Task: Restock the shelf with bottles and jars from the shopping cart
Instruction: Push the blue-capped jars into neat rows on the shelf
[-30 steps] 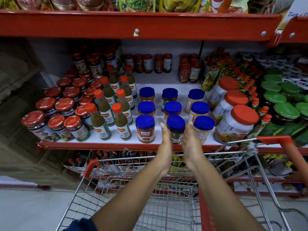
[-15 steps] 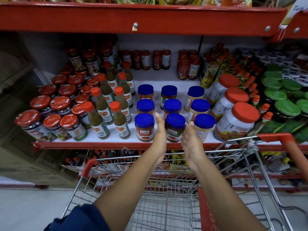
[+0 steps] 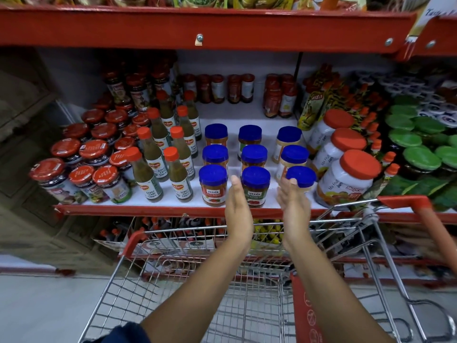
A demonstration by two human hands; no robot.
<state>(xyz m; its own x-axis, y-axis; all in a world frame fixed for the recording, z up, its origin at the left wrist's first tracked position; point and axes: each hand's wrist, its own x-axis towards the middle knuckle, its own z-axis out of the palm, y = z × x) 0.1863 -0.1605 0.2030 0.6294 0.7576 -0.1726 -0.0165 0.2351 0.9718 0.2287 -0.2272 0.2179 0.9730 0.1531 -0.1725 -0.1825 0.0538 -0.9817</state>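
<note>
A blue-lidded sauce jar stands upright in the front row of the white shelf, between two other blue-lidded jars. My left hand is flat, fingers straight, just left of the middle jar. My right hand is flat too, a small gap to the jar's right, its fingertips in front of the right-hand jar. Neither hand grips anything. The wire shopping cart with red trim sits below my forearms.
Green chilli sauce bottles and red-lidded jars fill the shelf's left. Big jam jars with orange lids and green-lidded tubs crowd the right. A red upper shelf overhangs. The cart's red handle is at right.
The middle blue-lidded jar, which sat between my palms at the shelf's edge, now stands alone in the front row. Both hands have opened away from it, the right one moving rightwards.
</note>
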